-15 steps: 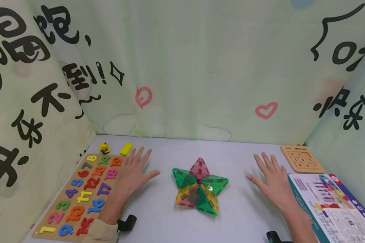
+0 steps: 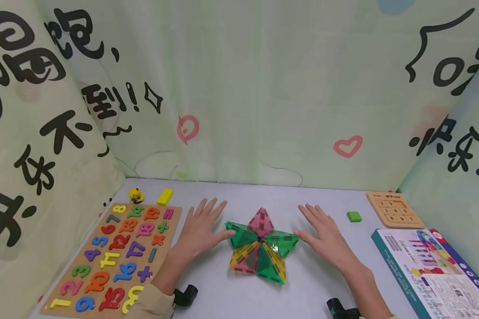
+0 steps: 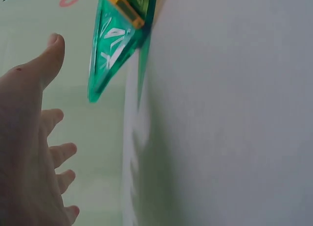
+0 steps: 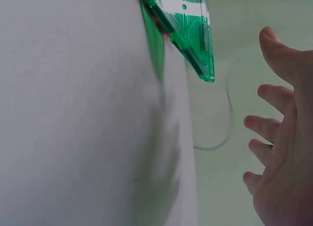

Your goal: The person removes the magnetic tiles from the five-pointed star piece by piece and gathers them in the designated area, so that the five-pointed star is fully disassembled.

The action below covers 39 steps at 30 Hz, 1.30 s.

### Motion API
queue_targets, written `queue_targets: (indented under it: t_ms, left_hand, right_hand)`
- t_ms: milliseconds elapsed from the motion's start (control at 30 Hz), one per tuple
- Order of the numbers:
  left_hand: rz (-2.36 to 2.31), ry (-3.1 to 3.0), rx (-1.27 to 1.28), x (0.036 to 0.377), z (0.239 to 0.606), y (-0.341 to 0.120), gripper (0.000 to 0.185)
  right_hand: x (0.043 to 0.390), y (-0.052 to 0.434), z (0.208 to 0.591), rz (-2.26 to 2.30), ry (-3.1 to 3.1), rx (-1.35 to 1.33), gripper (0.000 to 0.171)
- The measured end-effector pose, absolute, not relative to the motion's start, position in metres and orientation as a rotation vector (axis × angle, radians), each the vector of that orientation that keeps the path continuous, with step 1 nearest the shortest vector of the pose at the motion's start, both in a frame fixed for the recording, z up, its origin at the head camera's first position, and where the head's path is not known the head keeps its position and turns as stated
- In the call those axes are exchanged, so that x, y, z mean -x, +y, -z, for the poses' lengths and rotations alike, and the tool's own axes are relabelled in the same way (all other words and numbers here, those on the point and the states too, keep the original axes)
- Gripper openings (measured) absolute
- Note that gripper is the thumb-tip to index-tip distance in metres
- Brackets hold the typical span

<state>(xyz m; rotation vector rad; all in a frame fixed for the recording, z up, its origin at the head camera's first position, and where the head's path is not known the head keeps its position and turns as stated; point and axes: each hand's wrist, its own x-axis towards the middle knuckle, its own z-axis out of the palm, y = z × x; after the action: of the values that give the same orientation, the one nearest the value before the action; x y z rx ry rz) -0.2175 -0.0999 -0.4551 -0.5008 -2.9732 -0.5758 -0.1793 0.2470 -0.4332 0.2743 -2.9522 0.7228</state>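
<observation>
A star built of translucent magnetic tiles [image 2: 272, 259], in pink, green and yellow, sits at the middle of the white table. To its left my left hand [image 2: 201, 230] is spread with straight fingers and holds nothing. On the other side my right hand [image 2: 325, 232] is also spread, its palm bare. In the left wrist view, a gap shows between the thumb [image 3: 49, 59] and a green tip of the star [image 3: 110, 55]. The right wrist view likewise shows the right thumb [image 4: 279, 52] apart from another green tip [image 4: 195, 45].
A wooden number board [image 2: 77, 254] with coloured digits lies at the left, a small figurine [image 2: 136, 195] and yellow block [image 2: 165, 196] behind it. At the right are a green block [image 2: 354, 216], a wooden number tray [image 2: 395, 209] and a printed box [image 2: 435, 270].
Both hands have moved inward toward the star, the left one rightward and the right one leftward. The green block and more of the number board have come into sight. The star stays put.
</observation>
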Motion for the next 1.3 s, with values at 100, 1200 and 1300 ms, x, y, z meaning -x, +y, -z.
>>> queue_targets:
  t_ms: [100, 1200, 1300]
  left_hand:
    - [0.616, -2.97, 0.556, 0.216, 0.457, -0.088, 0.088]
    - [0.504, -3.04, 0.754, 0.208, 0.454, -0.027, 0.081]
    - [0.515, -3.026, 0.78, 0.207, 0.454, -0.027, 0.076]
  right_hand:
    - [0.181, 0.238, 0.436, -0.763, -2.958, -0.303, 0.074]
    - [0.188, 0.225, 0.454, -2.05, -2.591, 0.268, 0.032]
    - [0.188, 0.225, 0.454, -2.141, -2.529, 0.309, 0.034]
